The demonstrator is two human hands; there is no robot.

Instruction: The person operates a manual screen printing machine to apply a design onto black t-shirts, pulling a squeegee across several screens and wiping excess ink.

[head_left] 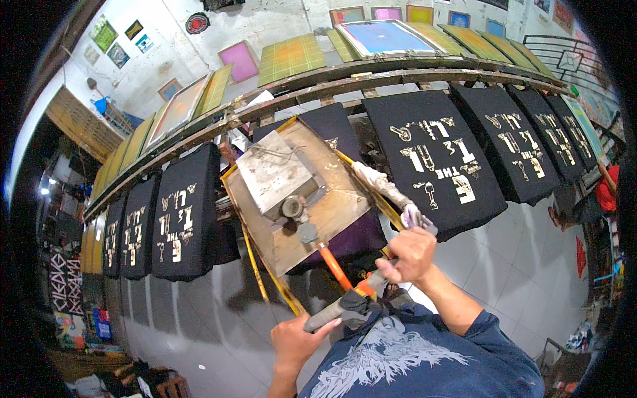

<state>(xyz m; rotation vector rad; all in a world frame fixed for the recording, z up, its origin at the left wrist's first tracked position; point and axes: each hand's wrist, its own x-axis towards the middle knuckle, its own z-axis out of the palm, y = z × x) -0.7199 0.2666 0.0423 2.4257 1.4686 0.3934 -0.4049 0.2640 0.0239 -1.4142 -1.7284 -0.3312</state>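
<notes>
My left hand [298, 340] is closed round the near-left end of a grey padded handlebar [326, 314]. At the bar's other end, to the right, my right hand [408, 255] grips it with fingers wrapped round. The bar belongs to a wide, flat metal panel device [272, 242] with a yellow frame, which lies over a black T-shirt [352, 129] and hides most of it. On the panel sit a silvery box [272, 174] and a round metal fitting [293, 207]. An orange tube [334, 266] runs from the fitting toward the handlebar. Whitish wrapping [381, 186] covers part of the right-hand frame rail.
Black T-shirts with pale prints [434, 156] lie on slanted boards in a row to both sides. Behind them runs a long rail [398, 85], with screen frames [388, 38] leaning beyond. Grey floor tiles [219, 338] stretch below. At far right, a person in red [605, 189] is partly visible.
</notes>
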